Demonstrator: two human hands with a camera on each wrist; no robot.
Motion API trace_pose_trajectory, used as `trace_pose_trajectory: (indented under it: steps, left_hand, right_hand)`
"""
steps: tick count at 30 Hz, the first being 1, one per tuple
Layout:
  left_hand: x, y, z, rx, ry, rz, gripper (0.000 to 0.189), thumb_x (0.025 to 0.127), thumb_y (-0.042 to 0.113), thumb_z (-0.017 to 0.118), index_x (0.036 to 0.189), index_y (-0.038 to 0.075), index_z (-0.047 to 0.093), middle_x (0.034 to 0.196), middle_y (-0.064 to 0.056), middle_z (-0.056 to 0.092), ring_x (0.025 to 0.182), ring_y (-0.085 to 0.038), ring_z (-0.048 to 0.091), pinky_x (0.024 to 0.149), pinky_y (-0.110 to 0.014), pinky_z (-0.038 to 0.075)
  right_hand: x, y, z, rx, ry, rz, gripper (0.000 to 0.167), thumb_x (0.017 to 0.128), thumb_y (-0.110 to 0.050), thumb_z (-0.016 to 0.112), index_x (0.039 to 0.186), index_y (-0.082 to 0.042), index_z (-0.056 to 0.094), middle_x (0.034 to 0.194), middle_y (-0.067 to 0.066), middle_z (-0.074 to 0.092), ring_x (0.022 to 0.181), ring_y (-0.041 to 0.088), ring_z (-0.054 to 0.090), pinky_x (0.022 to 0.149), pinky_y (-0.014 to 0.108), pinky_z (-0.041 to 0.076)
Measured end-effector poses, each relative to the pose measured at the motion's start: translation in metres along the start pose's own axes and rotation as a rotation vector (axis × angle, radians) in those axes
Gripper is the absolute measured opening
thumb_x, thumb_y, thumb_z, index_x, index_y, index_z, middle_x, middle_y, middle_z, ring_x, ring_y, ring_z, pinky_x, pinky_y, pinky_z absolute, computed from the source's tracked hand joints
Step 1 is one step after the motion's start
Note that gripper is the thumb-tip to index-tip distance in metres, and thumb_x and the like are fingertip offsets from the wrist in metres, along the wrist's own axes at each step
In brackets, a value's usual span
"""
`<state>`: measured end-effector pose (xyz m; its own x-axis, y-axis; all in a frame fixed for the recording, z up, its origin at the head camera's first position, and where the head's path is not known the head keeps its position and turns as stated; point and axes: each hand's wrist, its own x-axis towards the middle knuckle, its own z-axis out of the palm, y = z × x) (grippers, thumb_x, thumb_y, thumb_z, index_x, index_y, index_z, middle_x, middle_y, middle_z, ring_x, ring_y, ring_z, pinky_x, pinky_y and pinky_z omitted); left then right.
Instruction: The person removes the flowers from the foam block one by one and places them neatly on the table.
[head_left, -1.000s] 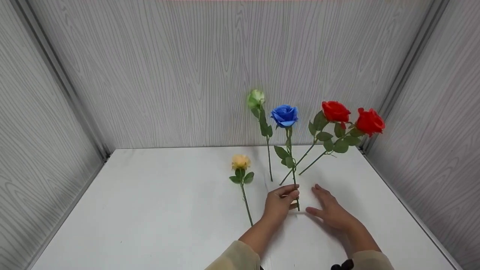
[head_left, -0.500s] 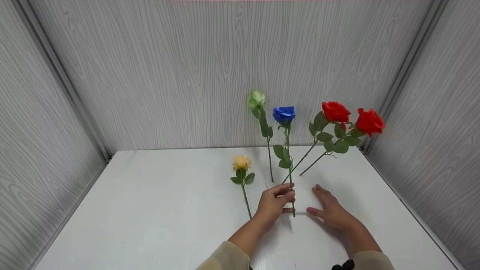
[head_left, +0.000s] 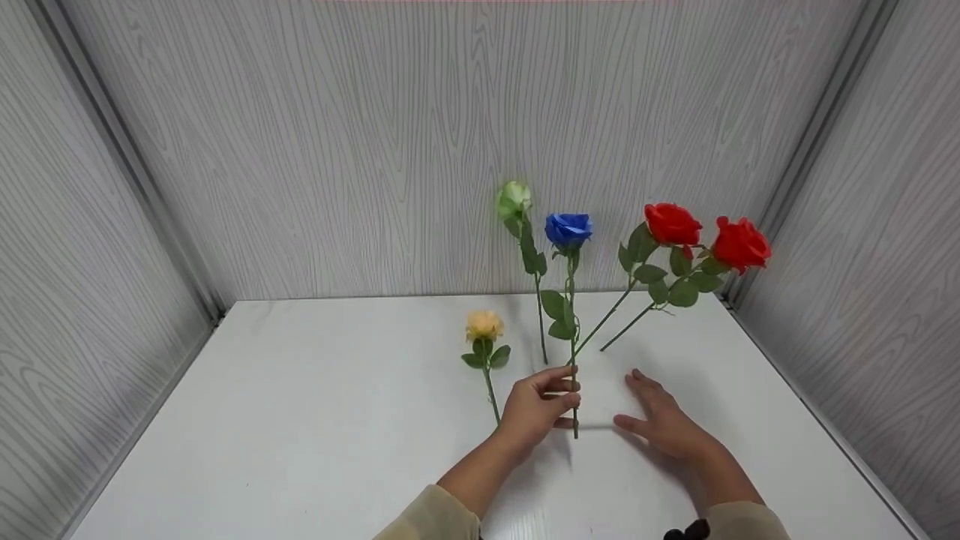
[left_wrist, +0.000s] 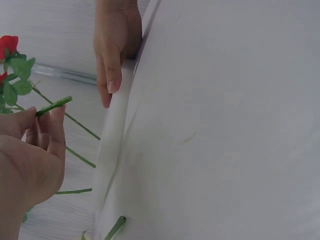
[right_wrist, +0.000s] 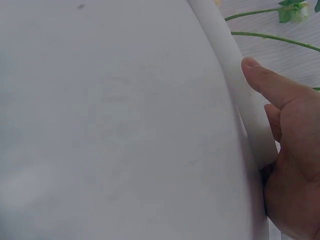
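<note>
My left hand (head_left: 529, 409) pinches the green stem of a blue rose (head_left: 568, 231) near its lower end, thumb on one side and fingertips on the other. The rose stands nearly upright, its cut stem end (left_wrist: 64, 101) poking past the fingers in the left wrist view. On the right, my other hand (head_left: 667, 424) holds the end of a low, smooth white object (right_wrist: 240, 80), thumb along the near side and fingers at the far side. That object is white on white and hard to make out in the head view; its kind does not show.
A yellow flower (head_left: 484, 325) lies left of my left hand. Towards the back wall (head_left: 375, 150) are a pale green rose (head_left: 514, 199) and two red roses (head_left: 673, 223), with leafy stems pointing towards me. All lie on a white table (head_left: 337, 390) between grey wood-grain panels.
My left hand has moved left with the blue rose, whose stem now stands straighter and whose lower end is closer to me. The right hand and the other flowers have stayed put.
</note>
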<state>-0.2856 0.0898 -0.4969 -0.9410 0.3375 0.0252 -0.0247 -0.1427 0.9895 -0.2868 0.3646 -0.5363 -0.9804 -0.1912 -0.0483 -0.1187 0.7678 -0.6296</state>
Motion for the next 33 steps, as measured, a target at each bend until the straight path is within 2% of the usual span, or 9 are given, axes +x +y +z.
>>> trace_pose_trajectory:
  steps: [5,11,15,26,33]
  left_hand:
    - [-0.003,0.0,-0.009,-0.004,0.0,0.005,0.045,0.098,0.0,0.076,0.141,0.009,0.071,0.128,-0.022,0.072,0.099,-0.014,0.074,0.079,-0.036,0.07]
    - [-0.008,0.002,-0.024,0.021,-0.01,0.009,0.048,0.098,-0.001,0.076,0.144,0.007,0.068,0.131,-0.023,0.07,0.103,-0.016,0.075,0.081,-0.037,0.07]
    - [-0.012,0.002,-0.033,0.036,-0.005,-0.001,0.048,0.098,0.0,0.076,0.144,0.009,0.068,0.134,-0.023,0.069,0.104,-0.018,0.076,0.082,-0.037,0.07]
    - [-0.021,0.002,-0.055,0.113,0.064,-0.015,0.048,0.097,0.004,0.077,0.144,0.009,0.068,0.131,-0.021,0.071,0.101,-0.02,0.077,0.08,-0.036,0.07]
    - [-0.024,0.004,-0.073,0.121,0.117,-0.056,0.047,0.099,0.005,0.076,0.145,0.015,0.068,0.135,-0.022,0.068,0.099,-0.019,0.076,0.078,-0.034,0.069]
  right_hand:
    - [-0.001,-0.002,0.0,-0.003,-0.001,0.015,0.095,0.104,-0.047,0.072,0.171,-0.001,0.023,0.181,0.026,0.011,0.167,0.054,0.008,0.135,0.072,0.011]
    - [-0.002,-0.003,0.001,-0.016,0.0,0.009,0.095,0.103,-0.046,0.073,0.171,0.0,0.023,0.18,0.027,0.013,0.166,0.054,0.009,0.135,0.071,0.014]
    - [-0.003,-0.001,-0.001,0.018,-0.01,-0.009,0.093,0.105,-0.043,0.071,0.17,0.002,0.023,0.18,0.028,0.011,0.166,0.054,0.006,0.135,0.071,0.011]
    - [-0.002,-0.003,-0.001,0.034,-0.007,-0.015,0.09,0.105,-0.041,0.071,0.17,0.001,0.025,0.18,0.028,0.011,0.166,0.054,0.006,0.135,0.07,0.009]
    - [-0.003,-0.003,-0.002,0.029,0.0,-0.021,0.09,0.105,-0.041,0.07,0.17,0.002,0.025,0.18,0.028,0.011,0.166,0.054,0.006,0.135,0.07,0.009]
